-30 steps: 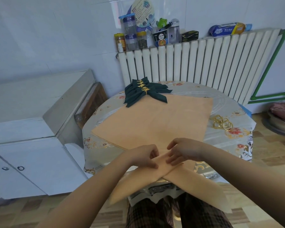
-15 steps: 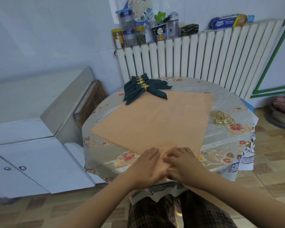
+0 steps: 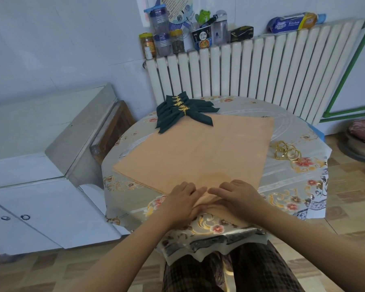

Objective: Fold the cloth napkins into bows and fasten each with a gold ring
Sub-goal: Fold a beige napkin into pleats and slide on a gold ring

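We see a large peach-orange cloth napkin (image 3: 200, 152) spread flat across the round table with a floral patterned tablecloth (image 3: 282, 182), its near corner under both hands. Our left hand (image 3: 182, 202) lies palm down on that corner, fingers straight and flat, gripping nothing. Our right hand (image 3: 237, 197) lies beside it in the same way, fingers extended and pressing the cloth; the two hands' fingertips nearly meet. At the napkin's far edge sits a stack of dark green napkin bows with gold leaf rings (image 3: 182, 111), partly overlapping the peach cloth. A pile of loose gold rings (image 3: 287, 152) rests on the tablecloth just right of the napkin. Behind the table stands a white ribbed radiator (image 3: 261, 68).
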The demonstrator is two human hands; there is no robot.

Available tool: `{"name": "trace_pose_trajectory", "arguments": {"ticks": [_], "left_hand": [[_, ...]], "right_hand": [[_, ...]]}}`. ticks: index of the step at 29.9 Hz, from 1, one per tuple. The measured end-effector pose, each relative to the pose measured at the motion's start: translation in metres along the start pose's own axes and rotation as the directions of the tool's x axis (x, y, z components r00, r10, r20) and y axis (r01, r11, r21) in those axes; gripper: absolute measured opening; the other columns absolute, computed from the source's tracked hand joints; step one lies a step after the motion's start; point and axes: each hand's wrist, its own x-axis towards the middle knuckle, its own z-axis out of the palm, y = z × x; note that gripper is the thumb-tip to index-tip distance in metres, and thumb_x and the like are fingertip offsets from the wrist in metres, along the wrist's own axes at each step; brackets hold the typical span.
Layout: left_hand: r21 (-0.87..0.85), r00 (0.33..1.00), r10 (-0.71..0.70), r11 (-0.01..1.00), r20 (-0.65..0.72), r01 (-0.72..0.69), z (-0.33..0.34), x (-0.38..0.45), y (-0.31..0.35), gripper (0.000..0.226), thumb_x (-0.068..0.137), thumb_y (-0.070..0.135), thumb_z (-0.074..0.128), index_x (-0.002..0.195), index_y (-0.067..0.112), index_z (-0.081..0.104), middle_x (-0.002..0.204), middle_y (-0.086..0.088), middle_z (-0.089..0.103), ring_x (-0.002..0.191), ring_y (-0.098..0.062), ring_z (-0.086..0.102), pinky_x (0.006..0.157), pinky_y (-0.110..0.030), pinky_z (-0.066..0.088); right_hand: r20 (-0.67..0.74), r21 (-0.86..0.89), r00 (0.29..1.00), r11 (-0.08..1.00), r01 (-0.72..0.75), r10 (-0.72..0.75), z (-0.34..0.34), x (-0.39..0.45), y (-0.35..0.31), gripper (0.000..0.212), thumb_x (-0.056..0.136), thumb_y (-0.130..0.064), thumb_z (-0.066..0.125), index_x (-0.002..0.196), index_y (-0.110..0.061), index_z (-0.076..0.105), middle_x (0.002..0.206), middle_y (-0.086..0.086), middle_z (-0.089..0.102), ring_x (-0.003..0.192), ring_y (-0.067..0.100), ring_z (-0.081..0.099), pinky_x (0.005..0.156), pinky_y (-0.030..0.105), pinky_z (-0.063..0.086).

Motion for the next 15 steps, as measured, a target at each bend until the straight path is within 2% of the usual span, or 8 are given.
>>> {"name": "trace_pose_trajectory", "arguments": {"ticks": [3,5,8,10,13,15], "left_hand": [[0.033,0.998,-0.060,0.998,-0.002,0.060,0.002,0.002,0.001,0.084,0.080,0.063,-0.005,0.150,0.022,0.017,0.122,-0.006,0.040,0.111,-0.023,0.033,0.097,-0.035,0.028],[0.025,0.995,-0.099,0.995,0.013,0.098,0.000,0.003,0.004,0.076,0.087,0.064,0.003,0.150,0.023,0.014,0.123,-0.006,0.039,0.112,-0.024,0.033,0.097,-0.036,0.027],[0.041,0.990,-0.119,0.992,0.072,0.117,-0.006,0.006,0.005,0.061,0.098,0.053,0.018,0.151,0.024,0.010,0.128,-0.008,0.036,0.115,-0.025,0.031,0.097,-0.037,0.024],[0.061,0.985,-0.126,0.991,0.118,0.119,-0.015,0.009,0.006,0.061,0.099,0.050,0.024,0.151,0.021,0.010,0.140,-0.010,0.028,0.127,-0.027,0.025,0.105,-0.040,0.020],[-0.072,0.991,-0.076,0.994,0.114,0.084,-0.021,0.012,0.014,0.063,0.101,0.043,0.027,0.151,0.014,0.005,0.156,-0.008,0.010,0.142,-0.023,0.007,0.116,-0.035,0.005],[-0.218,0.998,-0.026,0.975,0.056,0.037,-0.012,0.011,0.020,0.061,0.101,0.042,0.023,0.152,0.013,0.006,0.156,-0.007,0.016,0.142,-0.020,0.012,0.115,-0.030,0.009]], "right_hand": [[0.024,-0.025,0.999,0.999,0.035,-0.034,0.005,-0.002,0.004,0.028,0.081,-0.035,0.049,0.109,-0.031,0.051,0.074,-0.002,0.061,0.053,0.017,0.056,0.045,0.024,0.044],[0.023,-0.034,0.999,0.999,0.033,-0.032,0.007,-0.003,0.005,0.028,0.080,-0.034,0.050,0.108,-0.031,0.056,0.073,-0.001,0.060,0.052,0.017,0.055,0.044,0.024,0.041],[-0.009,-0.014,0.999,0.999,0.033,-0.034,0.009,-0.003,0.006,0.025,0.080,-0.033,0.052,0.096,-0.029,0.070,0.069,-0.001,0.059,0.050,0.017,0.053,0.044,0.023,0.036],[-0.017,0.004,0.999,0.999,0.043,-0.043,0.011,-0.002,0.008,0.024,0.081,-0.032,0.052,0.092,-0.028,0.073,0.067,-0.001,0.058,0.049,0.017,0.052,0.043,0.022,0.034],[-0.038,0.037,0.998,0.998,0.055,-0.054,0.014,0.000,0.011,0.022,0.082,-0.032,0.053,0.090,-0.027,0.073,0.065,0.000,0.058,0.048,0.018,0.051,0.042,0.024,0.036],[-0.051,0.056,0.997,0.996,0.067,-0.065,0.015,0.001,0.012,0.021,0.083,-0.030,0.053,0.091,-0.026,0.072,0.066,0.000,0.058,0.050,0.019,0.052,0.041,0.026,0.040]]}}
